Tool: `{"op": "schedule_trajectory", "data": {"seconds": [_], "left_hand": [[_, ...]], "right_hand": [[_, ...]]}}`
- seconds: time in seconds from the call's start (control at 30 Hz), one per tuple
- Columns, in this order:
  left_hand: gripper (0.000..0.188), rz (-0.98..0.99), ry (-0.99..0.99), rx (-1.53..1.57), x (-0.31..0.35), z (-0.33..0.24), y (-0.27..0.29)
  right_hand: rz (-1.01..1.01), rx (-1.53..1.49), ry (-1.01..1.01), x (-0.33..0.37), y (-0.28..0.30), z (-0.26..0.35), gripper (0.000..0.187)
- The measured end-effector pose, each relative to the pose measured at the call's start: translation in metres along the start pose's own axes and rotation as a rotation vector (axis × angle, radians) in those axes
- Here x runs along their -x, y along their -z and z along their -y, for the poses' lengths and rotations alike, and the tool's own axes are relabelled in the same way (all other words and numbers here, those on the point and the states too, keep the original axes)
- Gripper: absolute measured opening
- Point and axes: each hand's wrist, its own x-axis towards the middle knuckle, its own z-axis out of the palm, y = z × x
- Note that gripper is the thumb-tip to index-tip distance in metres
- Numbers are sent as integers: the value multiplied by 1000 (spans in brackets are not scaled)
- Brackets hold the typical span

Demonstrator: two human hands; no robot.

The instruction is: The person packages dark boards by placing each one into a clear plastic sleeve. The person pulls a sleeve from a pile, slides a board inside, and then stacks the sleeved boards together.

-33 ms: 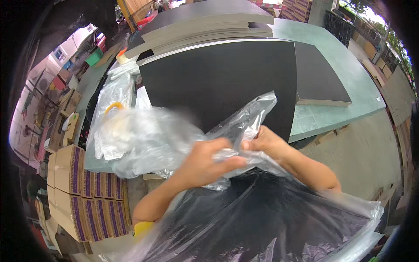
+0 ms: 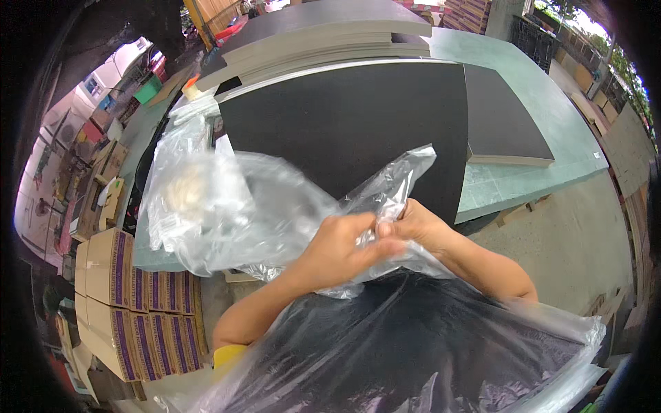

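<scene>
A crumpled clear plastic bag [image 2: 275,206] is pinched at its mouth between the closed left hand [image 2: 337,251] and right hand [image 2: 416,230], held just above a large black board [image 2: 358,124], seemingly to work it open.

Glossy clear plastic bag [image 2: 275,206], crinkled

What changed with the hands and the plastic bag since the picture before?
Nothing visibly changed. Both the left hand and the right hand still pinch the clear bag where they meet, over the black board. The boxes sit as before.
</scene>
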Motion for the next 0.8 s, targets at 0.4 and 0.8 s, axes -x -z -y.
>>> {"op": "schedule_trajectory", "data": {"seconds": [0.4, 0.8], "left_hand": [[25, -1604, 678, 227, 366, 285, 61], [30, -84, 192, 307, 15, 19, 41]], "right_hand": [[-317, -439, 311, 44, 131, -4, 22], [73, -346, -39, -3, 16, -4, 13]]}}
